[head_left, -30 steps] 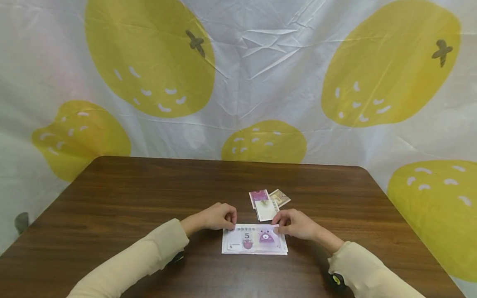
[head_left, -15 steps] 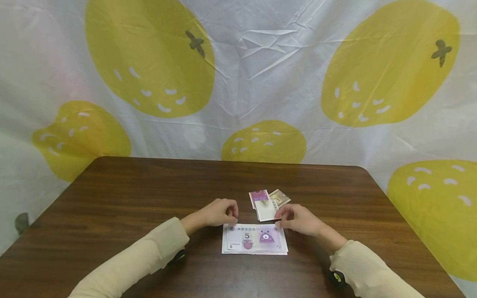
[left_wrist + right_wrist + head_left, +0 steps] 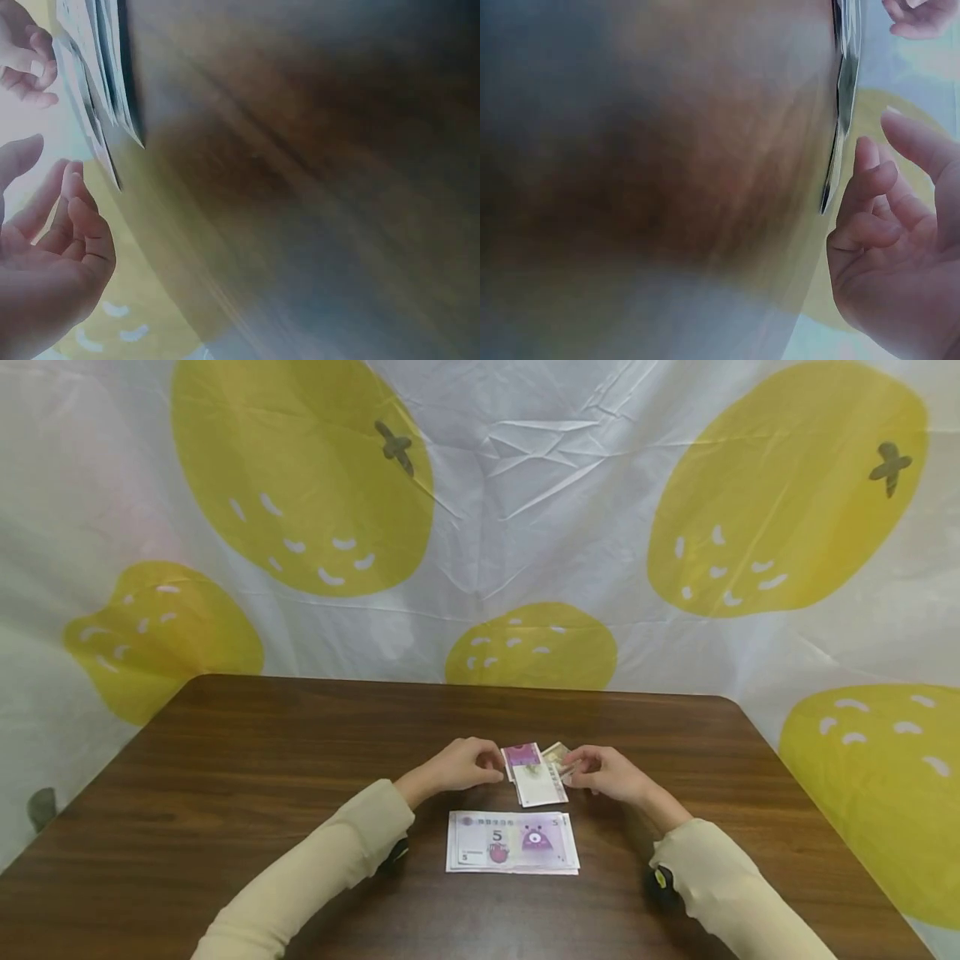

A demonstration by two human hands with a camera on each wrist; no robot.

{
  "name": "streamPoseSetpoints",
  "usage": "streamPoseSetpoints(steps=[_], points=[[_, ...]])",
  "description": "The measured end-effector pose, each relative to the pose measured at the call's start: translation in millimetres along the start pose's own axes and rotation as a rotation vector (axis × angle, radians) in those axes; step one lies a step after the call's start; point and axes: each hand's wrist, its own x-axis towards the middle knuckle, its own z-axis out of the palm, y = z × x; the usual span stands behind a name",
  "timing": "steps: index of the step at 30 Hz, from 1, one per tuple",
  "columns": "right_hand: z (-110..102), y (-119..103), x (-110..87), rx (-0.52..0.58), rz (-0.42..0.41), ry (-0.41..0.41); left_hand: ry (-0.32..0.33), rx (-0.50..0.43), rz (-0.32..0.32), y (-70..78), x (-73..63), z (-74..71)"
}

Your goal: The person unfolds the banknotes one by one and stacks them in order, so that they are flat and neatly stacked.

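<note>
A neat stack of play banknotes (image 3: 510,852) lies flat on the table, a purple-and-white 5 note on top. Just behind it is a small loose pile: a white note (image 3: 540,787) on top, a magenta note (image 3: 521,753) under its far side and a brown note (image 3: 555,755) at the right. My left hand (image 3: 467,765) is at the left edge of this pile, fingers loosely bent, holding nothing. At the pile's right edge is my right hand (image 3: 609,773), thumb and fingertips apart in the right wrist view. Whether its fingertips touch the brown note is unclear.
The brown wooden table (image 3: 300,727) reaches back to a hanging white cloth (image 3: 525,527) printed with yellow fruit. Both forearms, in cream sleeves (image 3: 322,860), come in from the near edge on either side of the stack.
Both hands have left the far edge of the neat stack and moved forward to the two sides of the loose pile. The stack and the pile lie where they were.
</note>
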Motion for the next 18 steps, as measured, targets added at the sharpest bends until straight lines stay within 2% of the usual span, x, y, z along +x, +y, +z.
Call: streamPoseSetpoints(steps=[5, 13, 18], points=[[-3, 7, 8.6, -0.026, 0.008, -0.033, -0.028, 0.027, -0.025, -2.0, 10.0, 3.5], [-5, 5, 15.8, -0.085, -0.004, -0.097, -0.076, 0.122, -0.010, -1.3, 19.4, 10.8], [-2, 4, 17.9, -0.113, 0.014, -0.117, -0.087, 0.147, -0.075, 1.5, 23.7, 15.2]])
